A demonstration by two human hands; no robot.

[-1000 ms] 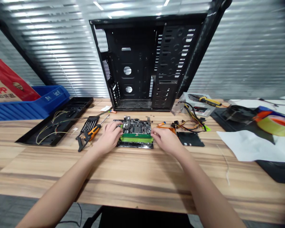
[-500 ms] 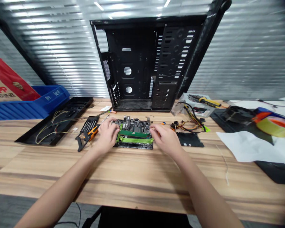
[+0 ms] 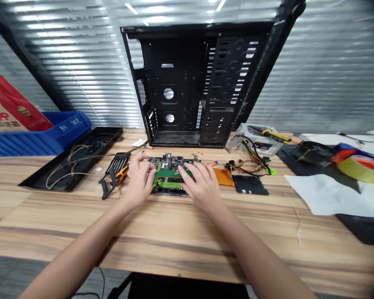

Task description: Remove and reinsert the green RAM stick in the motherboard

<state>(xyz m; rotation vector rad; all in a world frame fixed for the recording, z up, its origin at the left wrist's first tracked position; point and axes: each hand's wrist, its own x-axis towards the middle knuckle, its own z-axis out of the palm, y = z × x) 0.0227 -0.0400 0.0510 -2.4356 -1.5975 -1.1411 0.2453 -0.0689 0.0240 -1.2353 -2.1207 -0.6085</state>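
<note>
From the head view, the motherboard [image 3: 174, 160] lay flat on the wooden table [image 3: 50, 211], with both hands over it. A dark green memory module [image 3: 170, 174] lay across the board, its long axis running side to side, roughly parallel to the table's near edge. Whether it was seated in the pale green slots [image 3: 166, 184] or only resting there could not be told. The left hand [image 3: 137, 180] stood at the board's left edge, its fingers curled down just beside the module's left end. The right hand [image 3: 201, 187] was the nearer, its spread fingers covering the module's right end. Neither hand looked clenched, but I cannot tell whether either was gripping the module or the board.

From the board, an orange-handled screwdriver [image 3: 122, 174] lay at nine o'clock, just beside the left hand. A black case panel [image 3: 71, 166] with loose wires lay beyond it, and a blue plastic crate [image 3: 40, 137] sat at ten o'clock. An upright black computer case [image 3: 193, 83] stood at twelve o'clock, with an orange pad [image 3: 222, 177] and a black plate [image 3: 249, 185] at three o'clock.
</note>
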